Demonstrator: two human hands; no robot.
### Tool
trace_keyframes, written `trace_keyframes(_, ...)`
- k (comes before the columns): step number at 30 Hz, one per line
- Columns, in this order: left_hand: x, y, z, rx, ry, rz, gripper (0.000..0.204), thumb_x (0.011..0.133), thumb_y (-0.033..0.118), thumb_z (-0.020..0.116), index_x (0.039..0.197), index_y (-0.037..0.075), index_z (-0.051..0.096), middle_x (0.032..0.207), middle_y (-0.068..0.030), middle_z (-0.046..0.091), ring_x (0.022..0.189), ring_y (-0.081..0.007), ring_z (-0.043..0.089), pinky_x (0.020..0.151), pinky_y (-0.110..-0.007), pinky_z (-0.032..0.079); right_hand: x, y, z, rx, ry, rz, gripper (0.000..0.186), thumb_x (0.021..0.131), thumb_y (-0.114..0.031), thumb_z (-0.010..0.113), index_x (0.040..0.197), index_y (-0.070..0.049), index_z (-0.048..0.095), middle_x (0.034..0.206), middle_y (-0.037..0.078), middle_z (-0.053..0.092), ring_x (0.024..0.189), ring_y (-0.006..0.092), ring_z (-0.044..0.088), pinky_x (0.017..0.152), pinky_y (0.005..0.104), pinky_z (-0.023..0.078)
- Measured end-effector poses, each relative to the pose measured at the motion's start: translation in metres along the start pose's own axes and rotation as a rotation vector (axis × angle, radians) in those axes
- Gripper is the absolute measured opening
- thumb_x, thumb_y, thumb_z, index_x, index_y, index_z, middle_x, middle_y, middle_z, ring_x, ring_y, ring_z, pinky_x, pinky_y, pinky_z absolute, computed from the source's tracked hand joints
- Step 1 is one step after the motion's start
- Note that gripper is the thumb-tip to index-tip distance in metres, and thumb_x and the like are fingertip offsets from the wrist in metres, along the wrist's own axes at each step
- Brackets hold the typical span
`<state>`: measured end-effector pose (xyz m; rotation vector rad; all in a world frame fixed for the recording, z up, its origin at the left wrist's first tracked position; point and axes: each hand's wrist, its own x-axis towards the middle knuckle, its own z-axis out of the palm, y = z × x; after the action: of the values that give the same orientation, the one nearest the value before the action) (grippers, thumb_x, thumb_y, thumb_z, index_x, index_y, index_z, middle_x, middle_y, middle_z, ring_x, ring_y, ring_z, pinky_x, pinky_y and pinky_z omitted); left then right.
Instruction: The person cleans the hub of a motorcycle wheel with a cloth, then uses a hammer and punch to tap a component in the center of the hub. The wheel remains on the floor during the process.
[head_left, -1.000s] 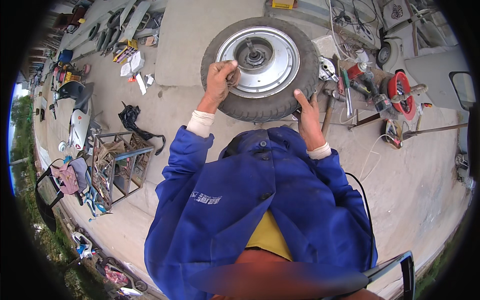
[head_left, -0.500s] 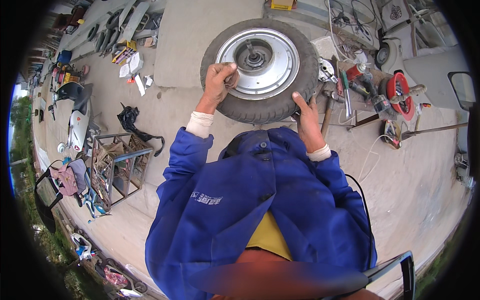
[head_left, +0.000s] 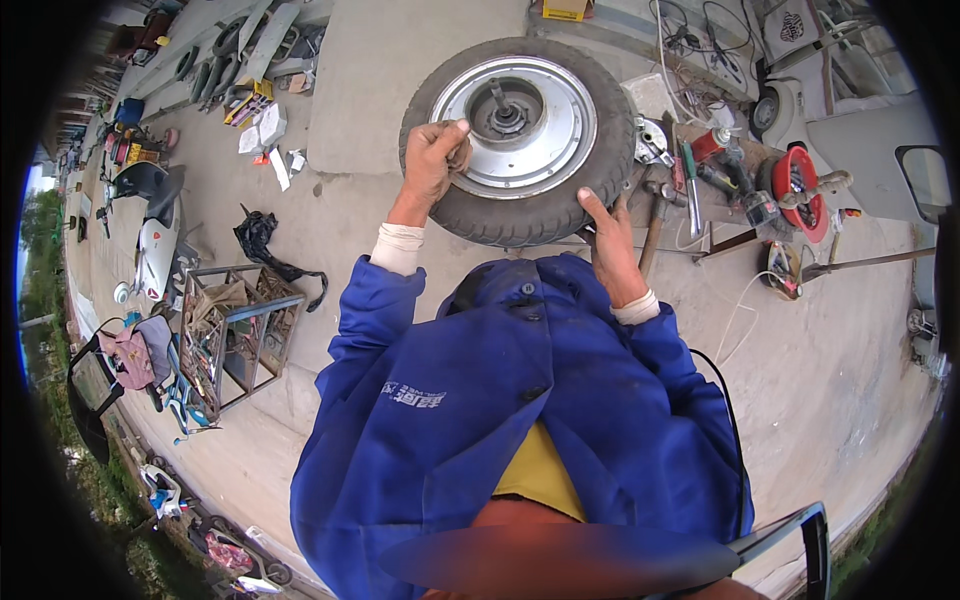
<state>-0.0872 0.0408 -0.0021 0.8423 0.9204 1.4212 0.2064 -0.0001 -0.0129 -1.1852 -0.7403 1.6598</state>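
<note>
A scooter-type wheel lies face up before me, its black tyre around a silver metal hub. From the hub's recessed centre a threaded axle sticks up. My left hand is closed in a fist over the near left part of the wheel, thumb on top; what its curled fingers hold, if anything, is hidden. At the tyre's near right edge, my right hand grips the tyre, thumb on the tread and the other fingers partly hidden behind it.
Right of the wheel, a cluttered low stand carries a hammer, a green-handled tool and a red bowl of small parts. A metal-framed crate and black plastic sit left. A scooter stands farther left.
My left fist has shifted slightly left and away from me. My right thumb has slid a little left along the tyre, and the wheel has shifted very slightly left.
</note>
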Motion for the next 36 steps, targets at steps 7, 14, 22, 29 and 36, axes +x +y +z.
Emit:
trace_keyframes(7,-0.028,-0.010,0.082,-0.090,0.208,0.258,0.046,0.109,0.025,0.063,0.069,0.008,0.048,0.059,0.0000,0.045,0.050,-0.0088,0.037,0.047,-0.028,0.031,-0.002,-0.006,-0.001,-0.046,-0.020,0.066,0.081,0.098,-0.033,0.078,0.160,-0.003,0.035,0.148,0.014,0.056,0.130,0.0264,0.060,0.100,0.0413,0.056)
trace_keyframes(14,-0.026,-0.015,0.080,-0.049,0.287,0.191,0.048,0.111,0.025,0.059,0.069,0.010,0.042,0.060,-0.0014,0.042,0.051,-0.0099,0.035,0.048,-0.028,0.029,-0.002,-0.004,-0.002,-0.064,-0.033,0.036,0.082,0.099,-0.036,0.077,0.160,-0.004,0.034,0.150,0.014,0.054,0.131,0.0263,0.058,0.102,0.0459,0.053)
trace_keyframes(22,-0.022,-0.023,0.072,-0.063,0.245,0.226,0.042,0.111,0.030,0.061,0.076,0.007,0.054,0.062,0.0010,0.046,0.052,-0.0071,0.040,0.048,-0.026,0.033,0.002,0.004,-0.007,-0.057,-0.027,0.015,0.079,0.099,-0.034,0.077,0.159,-0.004,0.035,0.150,0.013,0.054,0.128,0.0245,0.060,0.098,0.0395,0.055)
trace_keyframes(29,-0.026,-0.026,0.091,0.259,0.244,0.207,0.044,0.116,0.038,0.049,0.086,0.006,0.053,0.074,0.0029,0.048,0.063,-0.0063,0.041,0.057,-0.026,0.035,0.001,0.004,-0.005,-0.042,-0.023,-0.002,0.076,0.099,-0.033,0.078,0.158,-0.004,0.039,0.147,0.013,0.057,0.127,0.0243,0.060,0.097,0.0393,0.055)
trace_keyframes(36,-0.027,-0.026,0.064,0.248,-0.016,0.058,0.049,0.114,0.037,0.052,0.077,0.005,0.052,0.069,-0.0028,0.050,0.063,-0.0114,0.046,0.058,-0.029,0.038,0.001,0.001,-0.003,0.024,-0.025,0.010,0.086,0.096,-0.027,0.081,0.160,0.002,0.031,0.152,0.018,0.052,0.134,0.0274,0.056,0.110,0.0394,0.048)
